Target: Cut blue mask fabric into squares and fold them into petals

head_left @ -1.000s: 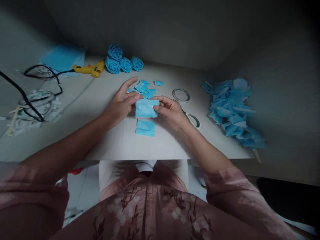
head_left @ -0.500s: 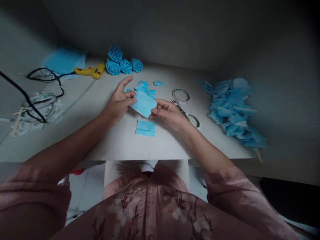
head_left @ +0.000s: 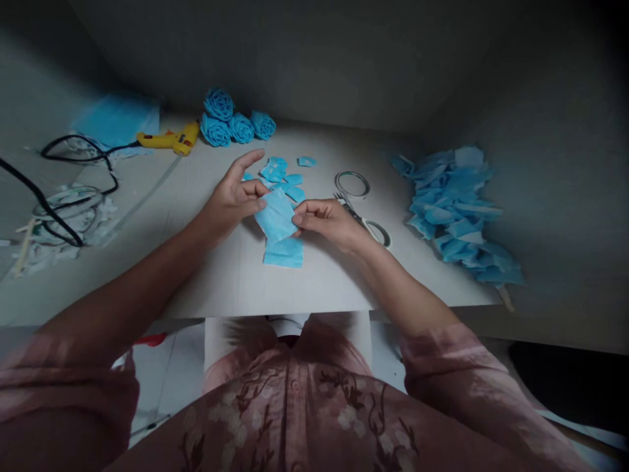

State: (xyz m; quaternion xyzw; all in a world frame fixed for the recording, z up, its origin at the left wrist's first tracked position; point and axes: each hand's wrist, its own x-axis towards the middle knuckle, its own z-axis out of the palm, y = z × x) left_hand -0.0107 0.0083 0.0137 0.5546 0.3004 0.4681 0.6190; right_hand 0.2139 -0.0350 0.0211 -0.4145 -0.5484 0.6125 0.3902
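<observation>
While the pale table (head_left: 221, 288) stretched across the view, a long heap of crumpled blue pieces (head_left: 457, 210) lay along its right side. Both forearms, bare below pink sleeves, slanted inward over the near edge. Flat blue sheets (head_left: 118, 121) were piled at the far left, and four ruffled blue rosettes (head_left: 240, 128) were clustered toward the back, beside a yellow glue gun (head_left: 171, 139). The left hand (head_left: 233, 193) and the right hand (head_left: 327, 223) faced each other over the middle of the table, the right one near the scissors (head_left: 354, 213).

Between them, raised off the surface, was the thin blue piece (head_left: 276, 217): light blue, roughly four-sided, faintly creased, turned aslant with its broad face toward the camera. It partly covered a flat blue rectangle (head_left: 284, 254) lying nearer the person; whether the two touched, I could not tell. Small blue scraps (head_left: 274, 169) lay just beyond.

The left thumb and a bent finger pinched the piece's left side, while the index finger stuck out free, pointing away. The right thumb pressed the right edge against the index finger behind it, the other fingers curled in.
</observation>
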